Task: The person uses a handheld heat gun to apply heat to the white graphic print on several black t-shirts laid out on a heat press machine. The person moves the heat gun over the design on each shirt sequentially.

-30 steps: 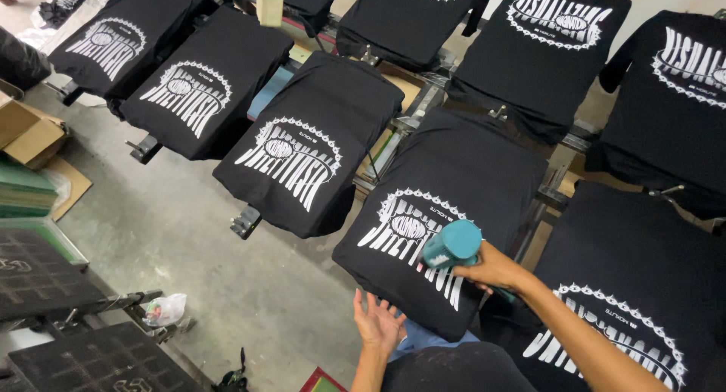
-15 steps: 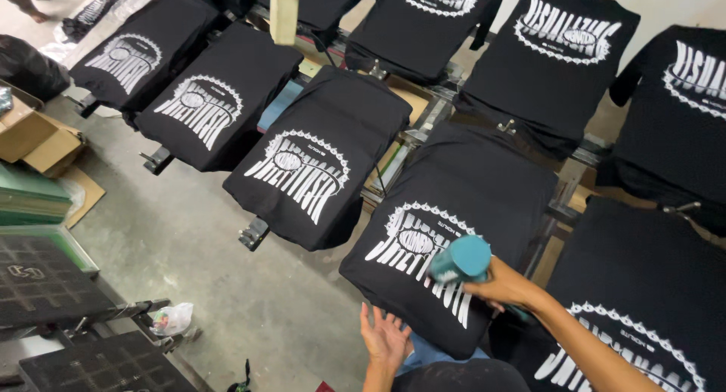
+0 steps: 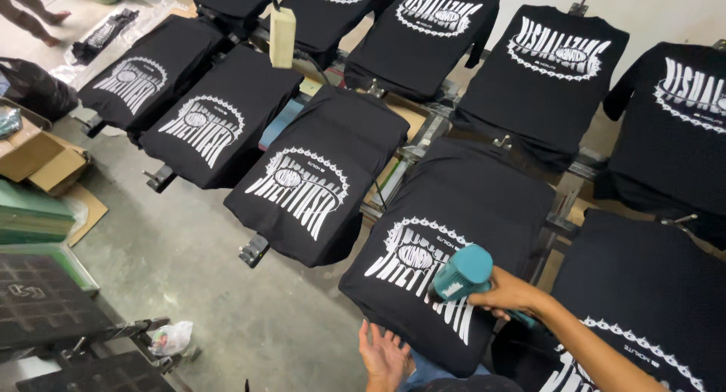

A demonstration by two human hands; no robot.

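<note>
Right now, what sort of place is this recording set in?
Most likely a screen-printing workshop for garments. Black T-shirts with fresh white prints lie stretched over a ring of press pallets, the right hand aims a teal heat gun at one print, and framed screens are stacked on the concrete floor.

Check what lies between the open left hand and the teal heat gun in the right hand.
In the head view, only printed black shirt fabric lies between the left hand and the teal heat gun held by the right hand.

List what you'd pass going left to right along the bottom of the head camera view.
Dark mesh frames → crumpled plastic bag → left hand → teal heat gun → right hand → black printed shirt at right.
</note>
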